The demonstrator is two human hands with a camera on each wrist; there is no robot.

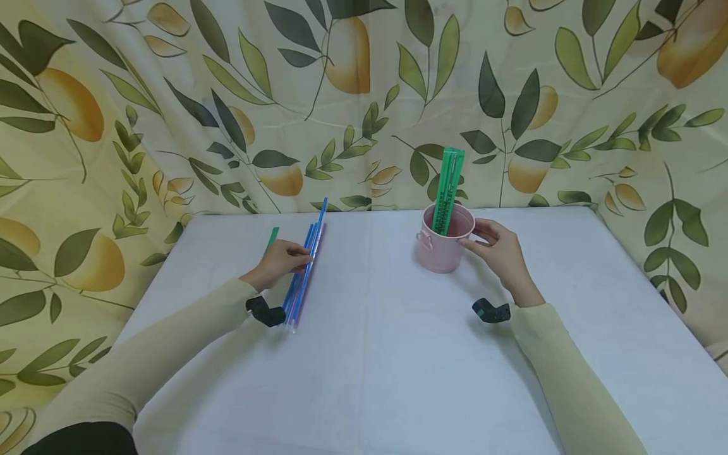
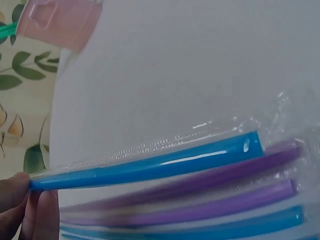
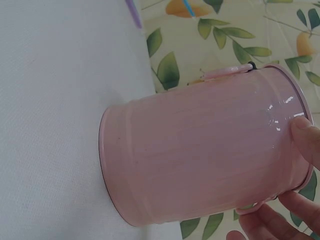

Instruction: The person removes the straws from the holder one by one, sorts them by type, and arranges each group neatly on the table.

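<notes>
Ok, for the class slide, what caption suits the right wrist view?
Right hand holding a pink pail near its rim on a white tabletop.

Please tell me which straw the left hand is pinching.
The uppermost blue straw in the left wrist view: the left hand pinches it, while the purple straws and other blue ones show below it there.

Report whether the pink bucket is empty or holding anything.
Not empty: a green item juts from the pink bucket in the head view.
</notes>
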